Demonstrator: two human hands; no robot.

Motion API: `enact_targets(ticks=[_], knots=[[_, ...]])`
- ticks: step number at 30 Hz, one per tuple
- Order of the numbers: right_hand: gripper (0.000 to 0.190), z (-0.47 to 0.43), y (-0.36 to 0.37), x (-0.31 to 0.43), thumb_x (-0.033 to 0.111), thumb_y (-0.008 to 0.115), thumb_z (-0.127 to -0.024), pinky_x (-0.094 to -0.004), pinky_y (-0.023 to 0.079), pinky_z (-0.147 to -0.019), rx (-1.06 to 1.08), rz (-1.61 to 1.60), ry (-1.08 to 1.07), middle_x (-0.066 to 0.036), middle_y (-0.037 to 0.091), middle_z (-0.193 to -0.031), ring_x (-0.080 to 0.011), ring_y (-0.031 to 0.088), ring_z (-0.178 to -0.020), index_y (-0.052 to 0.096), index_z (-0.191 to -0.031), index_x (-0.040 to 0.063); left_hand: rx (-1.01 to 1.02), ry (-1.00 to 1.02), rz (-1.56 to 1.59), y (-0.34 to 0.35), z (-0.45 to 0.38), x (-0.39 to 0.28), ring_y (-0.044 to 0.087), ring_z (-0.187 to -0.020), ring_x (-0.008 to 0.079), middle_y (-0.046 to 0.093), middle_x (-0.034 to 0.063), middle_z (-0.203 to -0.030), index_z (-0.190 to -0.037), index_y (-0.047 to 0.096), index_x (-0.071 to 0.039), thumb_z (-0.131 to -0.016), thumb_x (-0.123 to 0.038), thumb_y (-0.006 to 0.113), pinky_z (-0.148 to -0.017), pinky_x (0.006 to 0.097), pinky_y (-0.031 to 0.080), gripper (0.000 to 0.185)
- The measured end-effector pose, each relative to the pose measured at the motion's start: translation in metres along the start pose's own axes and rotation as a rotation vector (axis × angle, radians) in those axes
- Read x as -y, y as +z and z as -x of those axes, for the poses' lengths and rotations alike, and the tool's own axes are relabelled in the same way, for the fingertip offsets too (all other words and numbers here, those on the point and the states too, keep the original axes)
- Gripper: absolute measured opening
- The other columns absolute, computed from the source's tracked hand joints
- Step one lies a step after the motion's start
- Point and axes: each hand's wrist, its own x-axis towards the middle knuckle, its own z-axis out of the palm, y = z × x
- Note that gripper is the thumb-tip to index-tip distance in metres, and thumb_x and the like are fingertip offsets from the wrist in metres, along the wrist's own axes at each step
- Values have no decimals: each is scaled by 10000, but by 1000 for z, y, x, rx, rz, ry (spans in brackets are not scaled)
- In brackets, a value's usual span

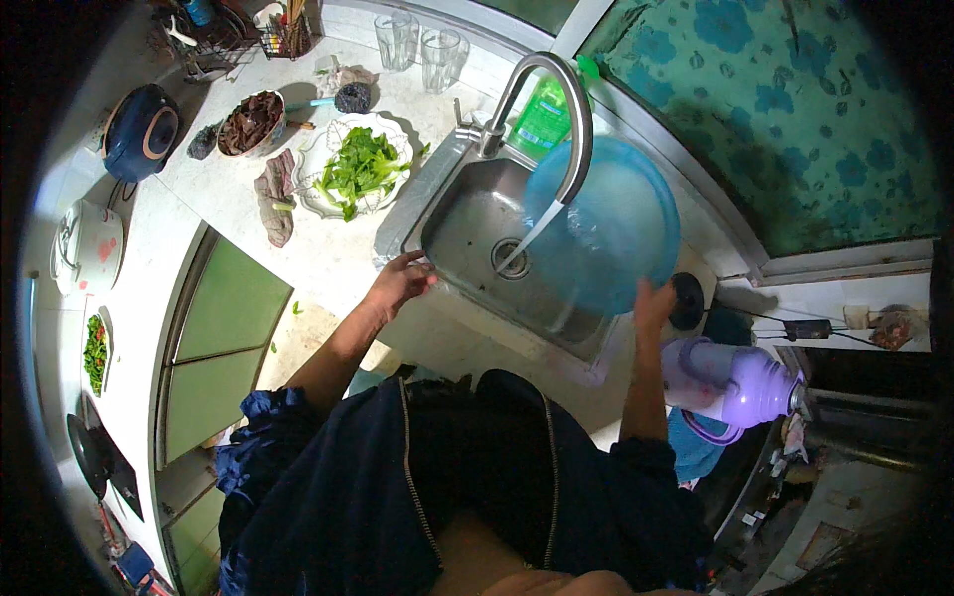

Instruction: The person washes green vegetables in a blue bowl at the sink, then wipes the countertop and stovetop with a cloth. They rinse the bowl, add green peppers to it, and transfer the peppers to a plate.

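My right hand [654,302] grips the lower rim of a blue plastic basin [633,223], which is tilted over the right part of the stainless steel sink [469,201]. Water runs from the curved faucet [581,134] towards the drain [511,258]. My left hand [405,281] rests at the sink's near left edge with its fingers a little apart, holding nothing that shows. Left of the sink, a white scalloped plate [309,167] holds cut green leaves [361,165]. A crumpled cloth [274,197] lies beside the plate.
Behind the sink stand a green detergent bottle [542,119] and two drinking glasses [440,59]. A bowl of dark food [253,123] and a dark scouring pad [352,97] sit on the counter. To the right is a purple thermos flask [734,384]; a white lidded pot [97,246] is far left.
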Motion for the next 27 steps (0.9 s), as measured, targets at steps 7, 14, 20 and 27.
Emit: enact_targets(ticks=[7,14,20,27], knots=[[381,67,106,-23,143,675,-683,-354,443,-579,440,-601,942,-112,562,-827,-216,541,-698,537,-982,-49,7,25,-45,7,1,-4,591,-861,186,573,141,-1105,-1271,363,23,-813,-48,540,-769,292,466,497],[554,82,137,-56,225,634,-769,-394,494,-675,681,-690,781,-174,530,-1059,-289,588,-840,399,-1189,-49,-9,13,-53,6,9,-9,592,-863,178,580,131,-1100,-1265,378,18,-807,-65,559,-771,285,463,500],[341,60,120,-22,245,550,-844,-381,470,-658,347,5,259,-143,554,-909,-286,574,-785,481,-1041,-24,-10,32,-44,-1,8,-5,590,-812,136,602,101,-1024,-1252,397,11,-821,-75,536,-724,255,466,461],[125,28,186,52,120,511,-839,-292,380,-487,742,-1412,1223,-102,522,-730,-199,492,-621,521,-838,-5,73,-3,-42,7,4,12,585,-875,191,577,134,-1077,-1267,363,43,-836,-79,538,-746,287,476,481]])
